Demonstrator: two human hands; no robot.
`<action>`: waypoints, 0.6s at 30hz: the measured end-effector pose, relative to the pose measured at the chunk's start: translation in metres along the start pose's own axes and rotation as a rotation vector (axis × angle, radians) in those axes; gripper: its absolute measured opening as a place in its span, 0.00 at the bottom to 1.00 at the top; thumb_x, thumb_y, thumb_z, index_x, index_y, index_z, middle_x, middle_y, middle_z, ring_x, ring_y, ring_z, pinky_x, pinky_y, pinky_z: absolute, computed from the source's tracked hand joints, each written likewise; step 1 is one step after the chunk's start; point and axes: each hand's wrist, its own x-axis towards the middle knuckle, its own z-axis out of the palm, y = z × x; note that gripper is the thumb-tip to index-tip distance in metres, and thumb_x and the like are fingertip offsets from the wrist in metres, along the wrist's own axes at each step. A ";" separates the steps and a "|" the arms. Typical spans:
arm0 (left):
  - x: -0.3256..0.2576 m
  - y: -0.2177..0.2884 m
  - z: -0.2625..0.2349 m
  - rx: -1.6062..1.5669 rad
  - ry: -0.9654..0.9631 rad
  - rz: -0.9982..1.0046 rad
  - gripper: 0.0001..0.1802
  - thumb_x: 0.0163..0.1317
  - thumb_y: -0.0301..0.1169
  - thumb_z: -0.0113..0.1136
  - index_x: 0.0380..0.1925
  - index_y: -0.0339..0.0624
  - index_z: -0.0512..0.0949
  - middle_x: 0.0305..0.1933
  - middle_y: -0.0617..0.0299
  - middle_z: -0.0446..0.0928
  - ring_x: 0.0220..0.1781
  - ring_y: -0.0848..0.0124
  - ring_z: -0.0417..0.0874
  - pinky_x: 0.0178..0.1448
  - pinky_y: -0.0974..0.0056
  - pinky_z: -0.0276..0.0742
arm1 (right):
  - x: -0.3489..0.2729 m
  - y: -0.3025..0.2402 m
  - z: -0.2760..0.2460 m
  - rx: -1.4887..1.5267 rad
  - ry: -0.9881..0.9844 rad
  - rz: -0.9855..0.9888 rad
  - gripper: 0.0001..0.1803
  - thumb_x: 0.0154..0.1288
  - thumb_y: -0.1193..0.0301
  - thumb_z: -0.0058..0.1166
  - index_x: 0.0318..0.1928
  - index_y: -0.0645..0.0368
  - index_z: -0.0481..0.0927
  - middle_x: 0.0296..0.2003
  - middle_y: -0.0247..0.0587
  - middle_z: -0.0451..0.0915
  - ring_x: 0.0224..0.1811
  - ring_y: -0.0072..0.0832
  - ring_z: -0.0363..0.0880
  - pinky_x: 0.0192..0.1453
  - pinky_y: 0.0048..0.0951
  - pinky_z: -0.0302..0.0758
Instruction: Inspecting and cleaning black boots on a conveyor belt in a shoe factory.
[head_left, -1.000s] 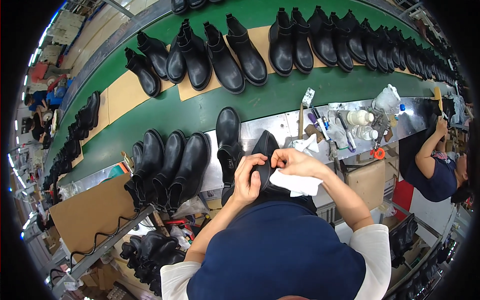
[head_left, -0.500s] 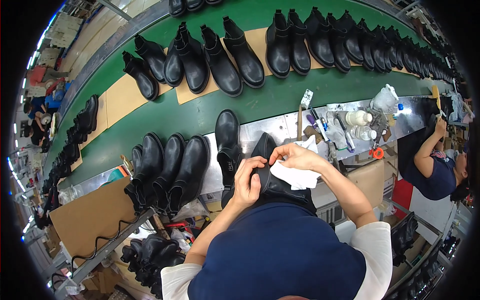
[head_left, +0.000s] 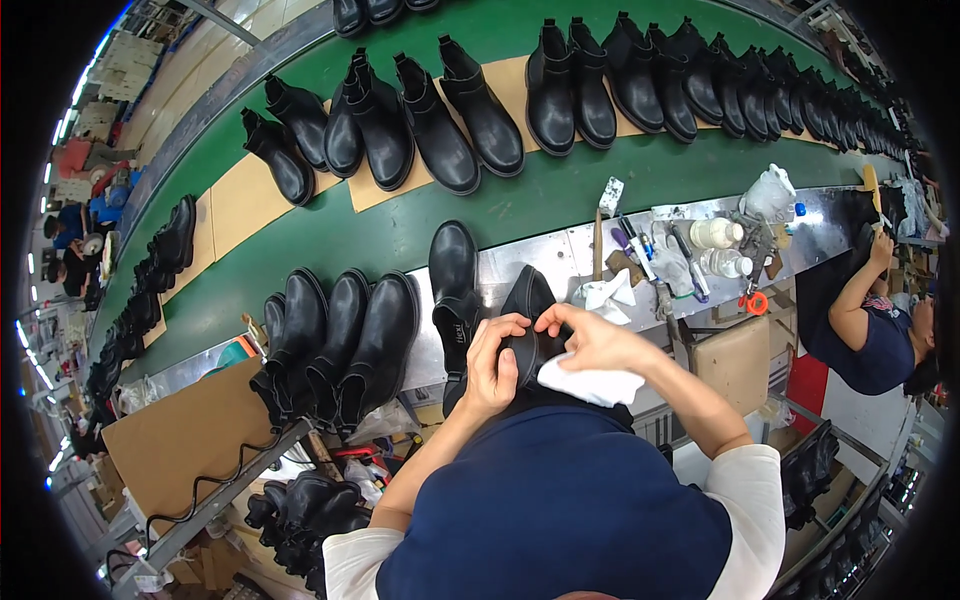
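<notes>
A black leather boot (head_left: 527, 292) lies in front of my body, its toe pointing away from me and its lower part hidden by my hands. My left hand (head_left: 492, 372) is closed on the boot's left side, fingers bent over the upper. From the right, my right hand (head_left: 598, 343) pinches with thumb and forefinger at the boot's edge. A white cloth (head_left: 592, 384) is tucked under that hand's other fingers and hangs over my lap. Just left of my hands another black boot (head_left: 455, 262) lies on the metal-topped bench edge.
Several black boots (head_left: 375, 320) lie to the left by a cardboard sheet (head_left: 185, 435). On the right are white bottles (head_left: 717, 235), pens, a crumpled white cloth (head_left: 608, 297) and orange-handled scissors (head_left: 755, 304). Boots line the green conveyor belt (head_left: 600, 180). A co-worker (head_left: 870, 340) sits at right.
My right hand has shifted slightly and turned, its knuckles now higher, and the cloth hangs a little lower. The left hand stays on the boot. Boots on the belt have slid slightly left.
</notes>
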 end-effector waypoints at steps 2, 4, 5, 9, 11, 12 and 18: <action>0.000 0.002 -0.001 0.003 0.005 -0.013 0.13 0.59 0.31 0.44 0.36 0.31 0.71 0.42 0.46 0.76 0.39 0.57 0.75 0.46 0.61 0.69 | -0.001 -0.003 0.009 -0.103 0.070 -0.030 0.28 0.44 0.81 0.59 0.50 0.62 0.70 0.39 0.34 0.65 0.23 0.10 0.64 0.28 0.15 0.66; 0.001 0.002 0.000 0.000 0.005 -0.010 0.13 0.60 0.31 0.44 0.36 0.31 0.71 0.42 0.46 0.76 0.39 0.57 0.75 0.46 0.61 0.69 | 0.004 0.007 -0.001 0.121 0.023 0.022 0.22 0.48 0.78 0.59 0.47 0.63 0.73 0.37 0.36 0.70 0.27 0.14 0.69 0.31 0.18 0.69; 0.000 0.001 0.001 -0.005 -0.001 -0.006 0.13 0.60 0.31 0.44 0.36 0.31 0.71 0.42 0.46 0.76 0.39 0.57 0.75 0.46 0.61 0.69 | 0.009 0.013 -0.007 0.239 -0.010 0.020 0.18 0.50 0.74 0.60 0.44 0.65 0.76 0.36 0.39 0.75 0.31 0.18 0.73 0.34 0.20 0.72; 0.001 0.001 0.003 -0.012 0.001 -0.006 0.13 0.60 0.31 0.44 0.37 0.31 0.71 0.42 0.46 0.76 0.39 0.58 0.75 0.47 0.61 0.69 | 0.015 0.026 -0.027 -0.042 0.330 -0.101 0.11 0.52 0.79 0.50 0.37 0.64 0.82 0.32 0.41 0.82 0.36 0.27 0.78 0.42 0.28 0.73; -0.001 0.001 0.001 -0.013 0.022 -0.010 0.13 0.60 0.31 0.44 0.37 0.31 0.71 0.42 0.46 0.76 0.40 0.58 0.75 0.48 0.61 0.69 | 0.002 0.024 -0.054 -0.334 0.515 -0.128 0.12 0.53 0.78 0.47 0.36 0.65 0.82 0.34 0.47 0.82 0.39 0.37 0.79 0.46 0.33 0.74; -0.003 0.001 0.000 -0.027 0.035 -0.034 0.13 0.60 0.30 0.43 0.37 0.31 0.71 0.42 0.46 0.76 0.41 0.58 0.75 0.49 0.61 0.69 | -0.007 0.010 -0.065 -0.396 0.648 -0.003 0.13 0.54 0.76 0.46 0.37 0.65 0.81 0.36 0.49 0.81 0.40 0.39 0.79 0.47 0.34 0.73; -0.009 0.003 -0.002 -0.162 0.188 -0.138 0.15 0.66 0.34 0.39 0.41 0.32 0.69 0.47 0.46 0.75 0.49 0.62 0.74 0.57 0.61 0.65 | -0.020 0.028 -0.101 -1.176 1.093 0.086 0.31 0.66 0.56 0.45 0.64 0.60 0.63 0.60 0.64 0.63 0.58 0.54 0.67 0.62 0.43 0.63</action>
